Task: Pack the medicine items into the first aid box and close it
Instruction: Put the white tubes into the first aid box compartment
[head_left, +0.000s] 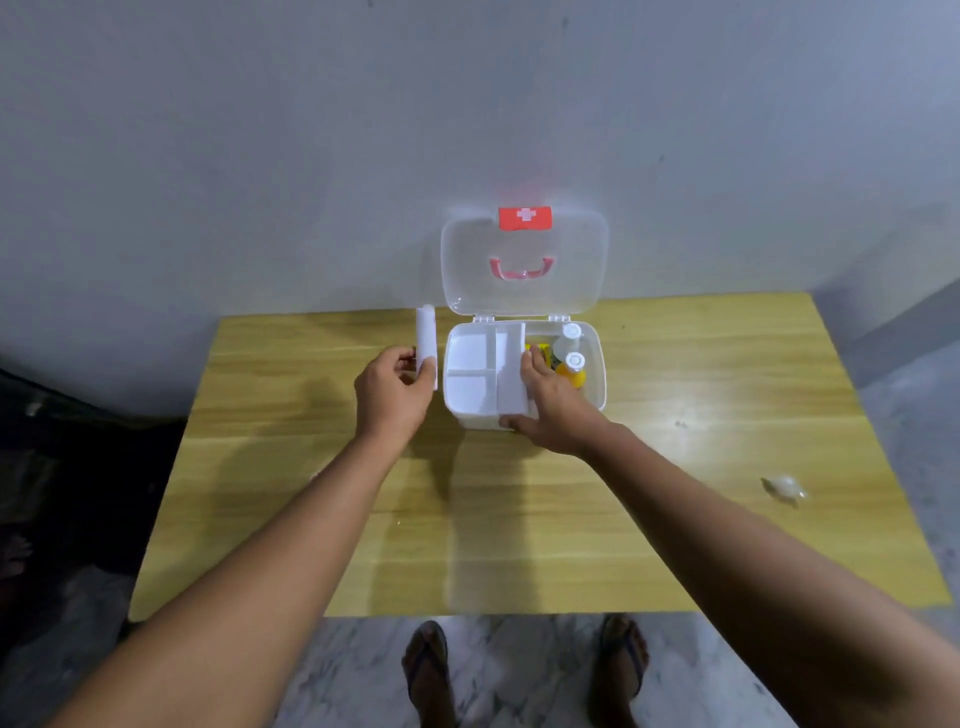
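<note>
Head view: I read my left hand (395, 387) pinching a white roll (426, 343) just left of the first aid box (597, 364), with its long axis pointing away from me. My right hand (550, 405) grips the right edge of the white divider tray (467, 358) in the box's left half. The tray's compartments lie directly right of the roll, so I judge the left hand nearer. Two capped bottles (571, 332) stand in the right half. The lid (524, 260) stands open behind. A crumpled wad (784, 488) lies well apart on the counter (519, 519).
</note>
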